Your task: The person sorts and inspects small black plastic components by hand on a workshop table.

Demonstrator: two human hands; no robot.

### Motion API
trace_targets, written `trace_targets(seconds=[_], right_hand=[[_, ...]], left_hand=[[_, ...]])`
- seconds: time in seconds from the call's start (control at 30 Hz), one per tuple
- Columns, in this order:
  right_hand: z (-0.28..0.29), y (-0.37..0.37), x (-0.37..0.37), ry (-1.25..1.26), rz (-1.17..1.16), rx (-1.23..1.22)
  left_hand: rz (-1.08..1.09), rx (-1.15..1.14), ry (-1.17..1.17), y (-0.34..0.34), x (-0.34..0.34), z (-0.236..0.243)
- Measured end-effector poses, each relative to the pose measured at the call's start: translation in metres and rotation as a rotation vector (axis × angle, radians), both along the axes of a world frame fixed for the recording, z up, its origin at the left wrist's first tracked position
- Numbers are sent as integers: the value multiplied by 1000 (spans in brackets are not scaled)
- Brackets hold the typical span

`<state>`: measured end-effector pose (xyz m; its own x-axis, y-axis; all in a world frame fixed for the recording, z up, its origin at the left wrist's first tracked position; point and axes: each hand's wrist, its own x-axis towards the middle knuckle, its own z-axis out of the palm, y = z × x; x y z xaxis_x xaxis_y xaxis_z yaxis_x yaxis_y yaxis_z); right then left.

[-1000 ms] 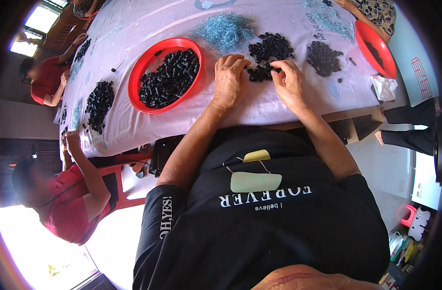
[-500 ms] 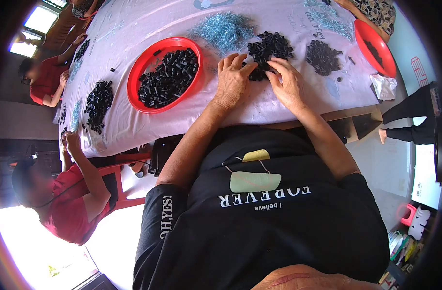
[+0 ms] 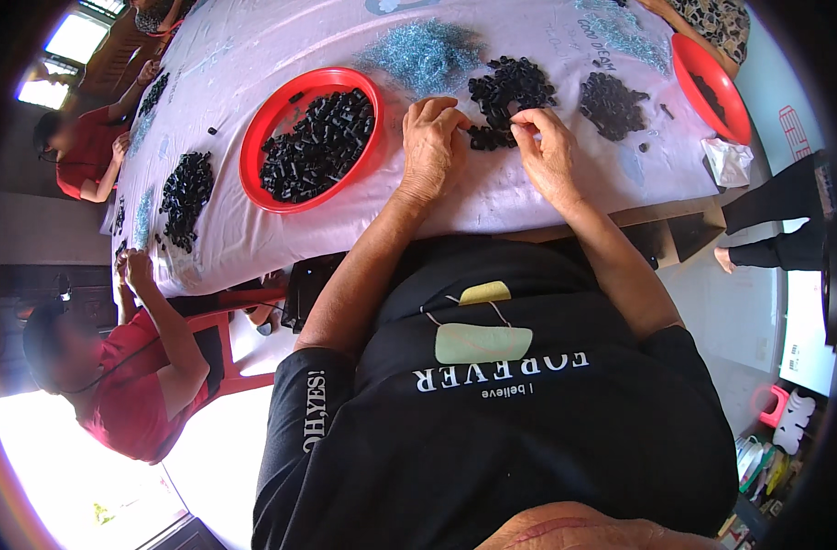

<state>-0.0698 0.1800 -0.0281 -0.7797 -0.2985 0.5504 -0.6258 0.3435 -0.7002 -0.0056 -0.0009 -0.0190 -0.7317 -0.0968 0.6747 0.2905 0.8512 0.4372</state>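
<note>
My left hand (image 3: 432,144) is at the near left side of a pile of small black plastic pieces (image 3: 513,84). Its fingers are bent and drawn together, and whatever lies in them is hidden. At the pile's near right edge, my right hand (image 3: 547,154) pinches with thumb and forefinger; the thing in the pinch is too small to make out. A heap of thin, clear bluish pieces (image 3: 420,57) lies beyond my left hand. To its left stands a red basin (image 3: 245,165) holding many black cylindrical pieces (image 3: 319,147).
Another dark pile (image 3: 612,106) lies to the right, near a second red basin (image 3: 725,119) and crumpled white tissue (image 3: 727,163). On the left, two people in red (image 3: 148,390) work by a black pile (image 3: 187,197). The pale tablecloth's near edge (image 3: 299,243) runs before me.
My right thumb and forefinger have come together into a pinch. My left hand has shifted slightly left, its fingers drawn in from the pile.
</note>
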Motion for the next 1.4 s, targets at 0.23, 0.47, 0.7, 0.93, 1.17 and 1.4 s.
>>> trace_targets(seconds=[0.23,0.47,0.7,0.93,1.17,1.4], right_hand=[[1,0,6,41,55,82],[9,-2,16,45,55,125],[7,-3,16,54,94,197],[5,-4,14,150,21,203],[11,-3,18,48,34,152],[10,-3,16,-44,28,120]], left_hand=[[9,43,-6,0,-1,-2],[12,-3,-47,-1,2,-2],[23,-41,-111,1,4,0],[72,-64,-73,2,1,-3],[80,-7,-50,2,2,-2],[83,1,-41,2,1,-2]])
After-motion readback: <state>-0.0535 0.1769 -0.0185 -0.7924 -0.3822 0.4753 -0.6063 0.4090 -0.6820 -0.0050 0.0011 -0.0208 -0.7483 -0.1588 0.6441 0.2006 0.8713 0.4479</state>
